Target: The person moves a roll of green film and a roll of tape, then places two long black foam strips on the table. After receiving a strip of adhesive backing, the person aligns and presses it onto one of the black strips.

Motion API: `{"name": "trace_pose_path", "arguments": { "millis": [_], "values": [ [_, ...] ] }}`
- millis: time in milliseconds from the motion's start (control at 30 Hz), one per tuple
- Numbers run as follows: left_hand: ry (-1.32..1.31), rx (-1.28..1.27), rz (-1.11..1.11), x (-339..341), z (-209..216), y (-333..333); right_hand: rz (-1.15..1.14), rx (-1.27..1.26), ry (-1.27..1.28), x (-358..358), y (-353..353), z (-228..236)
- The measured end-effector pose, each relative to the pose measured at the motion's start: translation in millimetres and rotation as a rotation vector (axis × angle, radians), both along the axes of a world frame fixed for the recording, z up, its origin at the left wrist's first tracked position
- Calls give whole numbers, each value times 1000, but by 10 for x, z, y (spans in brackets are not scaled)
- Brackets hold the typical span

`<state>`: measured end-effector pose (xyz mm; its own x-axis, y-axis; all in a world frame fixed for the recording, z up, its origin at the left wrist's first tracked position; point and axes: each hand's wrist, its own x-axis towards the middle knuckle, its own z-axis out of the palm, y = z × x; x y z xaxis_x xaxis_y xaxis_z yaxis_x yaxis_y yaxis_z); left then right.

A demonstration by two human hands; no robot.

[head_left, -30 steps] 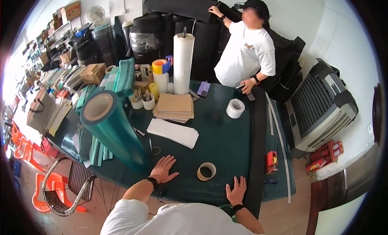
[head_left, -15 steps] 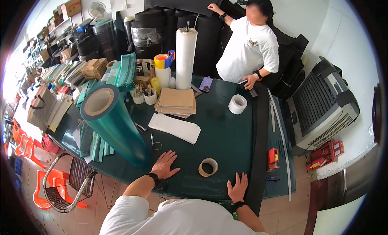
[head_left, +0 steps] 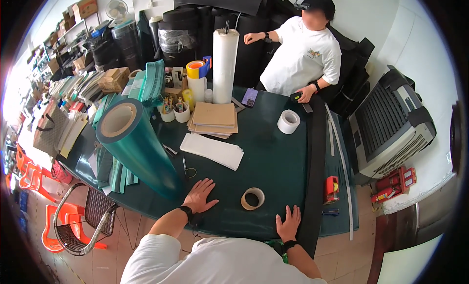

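Note:
My left hand (head_left: 200, 196) lies flat on the dark green tabletop (head_left: 229, 223) near its front edge, fingers spread. Close to its left leans a big roll of green sheet (head_left: 149, 154) with a cardboard core. Palm down as well, my right hand (head_left: 288, 222) rests at the front right, fingers stretched, beside a long black strip (head_left: 312, 176). Between my hands sits a brown tape roll (head_left: 259, 205). Neither hand holds anything. Across the table a person in a white shirt (head_left: 303, 59) grips a small black-and-yellow object (head_left: 296, 96), perhaps a tape measure.
White paper (head_left: 212, 151), a brown paper stack (head_left: 215, 115), a purple phone (head_left: 250, 96) and a white roll (head_left: 288, 122) lie farther back. A tall white film roll (head_left: 224, 69) stands behind. On the right are a red tape dispenser (head_left: 331, 189) and an air cooler (head_left: 391, 127).
The other person's raised arm has come down from the black rolls, and the object in their other hand now shows black and yellow. My hands stay in place; the view shifts slightly.

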<state>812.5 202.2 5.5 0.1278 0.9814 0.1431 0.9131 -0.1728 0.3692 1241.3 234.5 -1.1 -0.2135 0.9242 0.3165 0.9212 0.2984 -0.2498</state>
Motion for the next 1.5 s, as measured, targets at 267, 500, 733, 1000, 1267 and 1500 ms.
{"name": "trace_pose_path", "arguments": {
  "millis": [267, 500, 733, 1000, 1267, 1500],
  "values": [
    [4, -9, 1, 15, 21, 4, -9, -5, 1, -12, -14, 37],
    [-35, 13, -14, 15, 74, 2, -8, -7, 27, -8, 0, 36],
    [-16, 18, -19, 15, 39, 23, -14, -17, 24, -10, 10, 43],
    [-12, 24, -17, 42, 83, 12, -33, -39, 20, -20, -14, 107],
    [-26, 11, -49, 50, 128, 53, -31, -25, 62, -22, 10, 88],
    [-4, 33, -26, 40, 118, 49, -43, -44, 57, -53, 31, 113]
  ]
}}
